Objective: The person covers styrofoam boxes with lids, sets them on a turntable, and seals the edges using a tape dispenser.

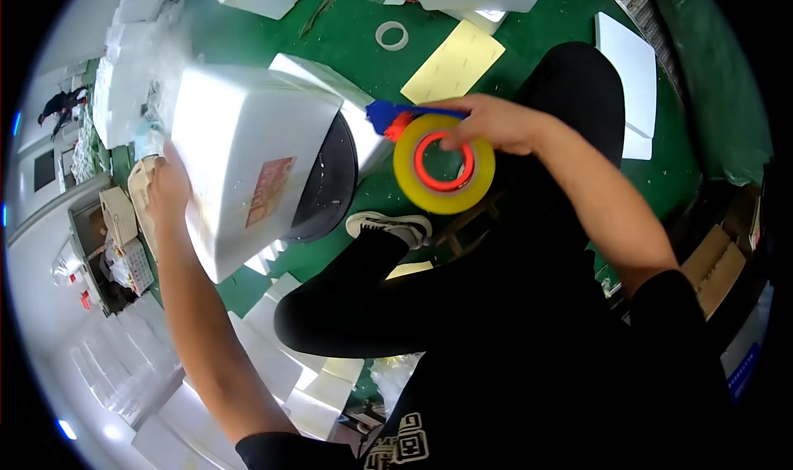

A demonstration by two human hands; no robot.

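Observation:
A white foam box [239, 140] with a red printed label [270, 191] stands tilted on a round black stool [330, 181]. My left hand [169, 187] lies against the box's far left side, its fingers partly hidden. To the right of the box, my right hand [487, 125] is closed on a tape dispenser [396, 116] with a blue and red head. The dispenser carries a large yellow tape roll [413, 185] with a red core. A gap shows between the dispenser and the box.
A yellow card [453, 61], an empty tape ring [391, 35] and white foam pieces [625, 82] lie on the green floor [355, 57]. My shoe [388, 225] is below the dispenser. Cardboard [714, 272] stands at right. A person [64, 106] is far left.

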